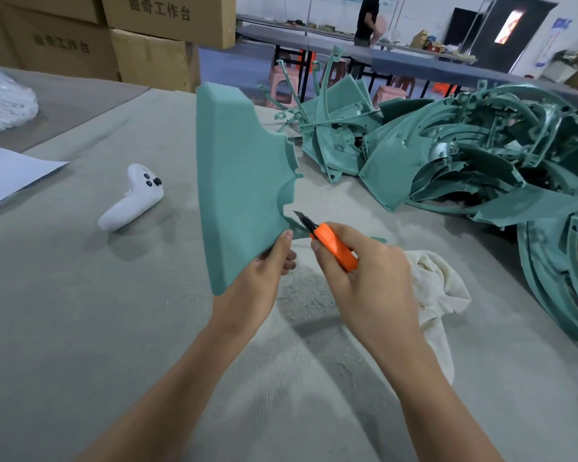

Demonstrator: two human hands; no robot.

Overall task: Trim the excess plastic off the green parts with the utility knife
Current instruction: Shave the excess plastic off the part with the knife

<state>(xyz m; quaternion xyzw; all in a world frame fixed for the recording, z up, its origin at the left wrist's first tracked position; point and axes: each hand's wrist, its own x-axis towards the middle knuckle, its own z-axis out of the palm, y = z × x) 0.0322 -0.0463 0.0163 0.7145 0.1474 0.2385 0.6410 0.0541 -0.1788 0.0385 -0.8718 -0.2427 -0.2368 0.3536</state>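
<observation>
The green part [237,181] stands upright above the table [80,311]. The left hand [267,261] grip pinches its lower corner. The right hand [371,271] grip wraps the utility knife [334,246], blade just beside the notched edge. The part is judged light, thin and stiff; hold it near the cut.

One knife [334,249], one green part [237,181], and one heap [481,155] of more green parts, too tangled to count. One white controller [132,200], one cloth [437,288], one paper sheet [10,175], four boxes [154,58]. Two hands: a left hand [267,261] and a right hand [367,275]
</observation>
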